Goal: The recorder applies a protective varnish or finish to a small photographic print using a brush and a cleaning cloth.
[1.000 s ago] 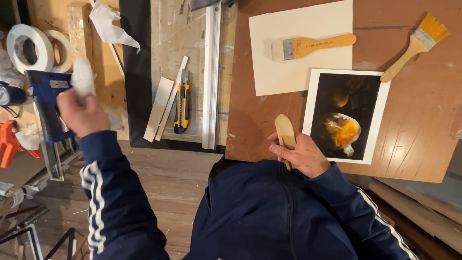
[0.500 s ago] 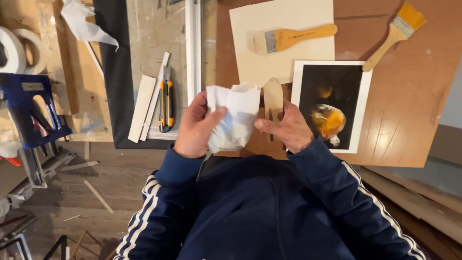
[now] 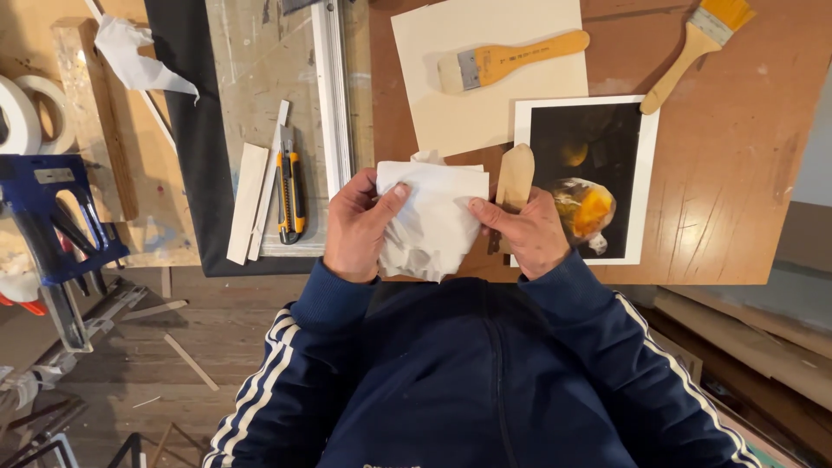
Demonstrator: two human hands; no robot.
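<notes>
At centre frame the left hand [image 3: 360, 227] and right hand [image 3: 524, 234] pinch a crumpled white tissue [image 3: 433, 217], the right also clutching a wooden spatula [image 3: 515, 178]; judging by this, wiping the spatula is underway and calls for folding tissue around its blade.

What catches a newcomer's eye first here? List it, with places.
Dead centre, the left hand and right hand grip a crumpled white paper towel; the right hand also holds a flat wooden tool. Just right of them, a dark print with an orange shape lies on the brown board. Above, a wooden-handled brush rests on a cream sheet, and a yellow utility knife lies to the left.
</notes>
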